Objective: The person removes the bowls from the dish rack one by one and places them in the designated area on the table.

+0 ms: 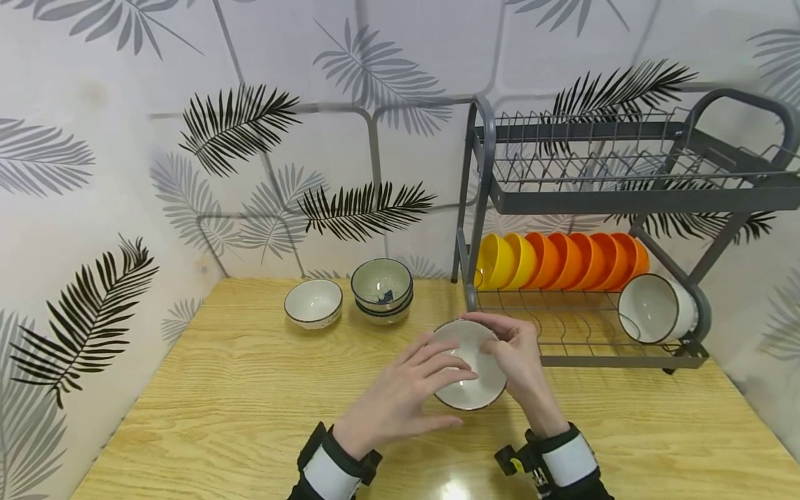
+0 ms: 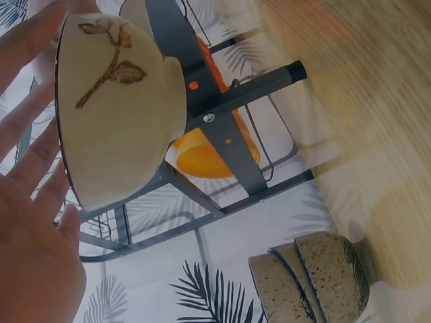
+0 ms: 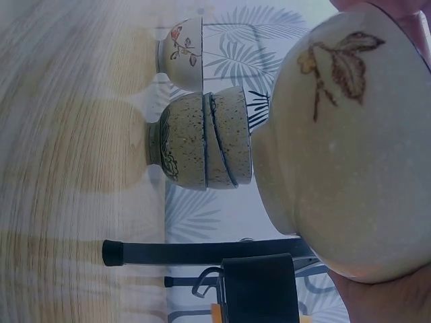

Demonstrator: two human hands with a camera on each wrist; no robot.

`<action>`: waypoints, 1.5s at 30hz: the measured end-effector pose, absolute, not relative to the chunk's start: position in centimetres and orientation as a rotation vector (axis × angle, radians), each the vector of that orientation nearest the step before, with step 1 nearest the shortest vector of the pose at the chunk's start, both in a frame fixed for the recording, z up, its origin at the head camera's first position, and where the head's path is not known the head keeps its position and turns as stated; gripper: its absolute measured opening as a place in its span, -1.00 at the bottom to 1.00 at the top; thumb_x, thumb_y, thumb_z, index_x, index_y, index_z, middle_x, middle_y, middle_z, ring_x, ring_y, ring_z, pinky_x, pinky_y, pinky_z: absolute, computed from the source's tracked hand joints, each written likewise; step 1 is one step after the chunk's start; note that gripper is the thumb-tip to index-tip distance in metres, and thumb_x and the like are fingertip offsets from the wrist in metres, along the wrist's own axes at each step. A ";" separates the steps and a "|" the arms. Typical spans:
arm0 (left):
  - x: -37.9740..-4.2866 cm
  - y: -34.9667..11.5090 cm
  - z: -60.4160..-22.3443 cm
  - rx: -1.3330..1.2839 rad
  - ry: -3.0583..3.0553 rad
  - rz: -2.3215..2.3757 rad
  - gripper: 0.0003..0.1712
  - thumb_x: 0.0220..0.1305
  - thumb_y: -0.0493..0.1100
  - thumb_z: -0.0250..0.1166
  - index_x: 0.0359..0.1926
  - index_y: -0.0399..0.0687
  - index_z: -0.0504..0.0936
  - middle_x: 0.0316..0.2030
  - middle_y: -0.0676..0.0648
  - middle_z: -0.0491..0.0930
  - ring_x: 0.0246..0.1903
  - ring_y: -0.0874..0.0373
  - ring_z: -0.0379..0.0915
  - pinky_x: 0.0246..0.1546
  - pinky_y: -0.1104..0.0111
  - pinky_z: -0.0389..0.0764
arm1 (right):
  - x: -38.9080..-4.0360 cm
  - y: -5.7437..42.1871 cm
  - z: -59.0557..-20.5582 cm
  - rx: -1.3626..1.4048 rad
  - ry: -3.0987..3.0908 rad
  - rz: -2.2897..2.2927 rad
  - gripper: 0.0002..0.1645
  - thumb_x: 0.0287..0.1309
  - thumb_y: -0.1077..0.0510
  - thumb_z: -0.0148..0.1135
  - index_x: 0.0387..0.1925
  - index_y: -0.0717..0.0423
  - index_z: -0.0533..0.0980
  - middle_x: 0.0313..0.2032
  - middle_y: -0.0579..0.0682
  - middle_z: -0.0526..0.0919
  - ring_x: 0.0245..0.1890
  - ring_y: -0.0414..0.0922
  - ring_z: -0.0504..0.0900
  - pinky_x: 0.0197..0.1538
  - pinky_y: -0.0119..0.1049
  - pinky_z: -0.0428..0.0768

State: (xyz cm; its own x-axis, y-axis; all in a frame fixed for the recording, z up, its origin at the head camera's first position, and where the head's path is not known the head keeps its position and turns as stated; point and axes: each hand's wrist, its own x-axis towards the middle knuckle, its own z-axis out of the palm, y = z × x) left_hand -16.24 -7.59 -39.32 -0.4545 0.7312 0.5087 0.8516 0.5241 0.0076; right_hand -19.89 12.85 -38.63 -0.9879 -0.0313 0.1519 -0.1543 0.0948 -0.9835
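A white bowl (image 1: 480, 389) with a dark rim and a brown flower sprig on its outer wall (image 2: 114, 134) is held above the table, tilted. My right hand (image 1: 519, 354) pinches its far right rim, thumb inside and fingers outside. Over the bowl's mouth reaches my left hand (image 1: 409, 389), its fingers spread and nearly straight, thumb apart at the near side. From the right wrist the bowl's foot and side (image 3: 350, 161) show clear of the tabletop.
A small white flowered bowl (image 1: 314, 303) and stacked speckled bowls (image 1: 382, 281) stand at the back of the wooden table (image 1: 231, 403). The grey two-tier dish rack (image 1: 612, 361) at right holds yellow bowls (image 1: 494, 260), several orange ones (image 1: 578, 260) and a white dark-rimmed vessel (image 1: 653, 309).
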 end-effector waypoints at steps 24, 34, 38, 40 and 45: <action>-16.3 -6.9 -40.2 -1.296 -2.272 -0.198 -0.55 -0.12 0.08 0.62 -0.12 0.30 0.74 -0.15 0.28 0.71 0.08 0.27 0.52 0.51 0.27 0.28 | -19.7 12.3 -38.9 0.176 -2.290 2.075 -0.43 0.00 0.60 0.00 0.05 0.36 0.62 0.01 0.23 0.74 0.03 0.04 0.65 0.00 -0.15 0.65; -16.3 -6.8 -40.5 -1.305 -2.230 -0.188 -0.71 -0.05 0.06 0.59 -0.23 0.33 0.77 -0.27 0.34 0.71 0.00 0.31 0.53 0.43 0.32 0.34 | -19.7 12.6 -38.7 0.191 -2.291 2.106 -0.43 0.00 0.59 0.02 0.08 0.37 0.60 0.01 0.18 0.75 0.03 -0.02 0.65 -0.03 -0.18 0.65; -16.3 -6.7 -40.5 -1.309 -2.186 -0.175 -0.80 0.04 0.05 0.54 -0.24 0.34 0.79 -0.34 0.33 0.70 -0.06 0.34 0.55 0.38 0.36 0.37 | -19.6 12.8 -38.5 0.176 -2.284 2.112 -0.43 0.01 0.58 0.04 0.10 0.38 0.59 -0.01 0.10 0.76 0.01 -0.05 0.65 -0.03 -0.19 0.66; -16.3 -6.7 -40.5 -1.311 -2.164 -0.177 -0.83 0.08 0.04 0.52 -0.24 0.34 0.80 -0.35 0.32 0.70 -0.09 0.35 0.56 0.35 0.37 0.39 | -19.6 12.9 -38.4 0.165 -2.285 2.111 -0.44 0.02 0.57 0.04 0.11 0.37 0.59 0.00 0.08 0.76 0.01 -0.05 0.65 -0.03 -0.19 0.67; -16.2 -6.6 -40.3 -1.314 -2.157 -0.206 -0.85 0.11 0.00 0.50 -0.24 0.28 0.79 -0.33 0.31 0.73 -0.17 0.38 0.59 0.22 0.41 0.49 | -19.6 13.1 -38.3 0.166 -2.271 2.145 -0.45 0.08 0.55 0.04 0.14 0.39 0.55 0.01 0.01 0.75 0.00 -0.09 0.65 -0.06 -0.22 0.71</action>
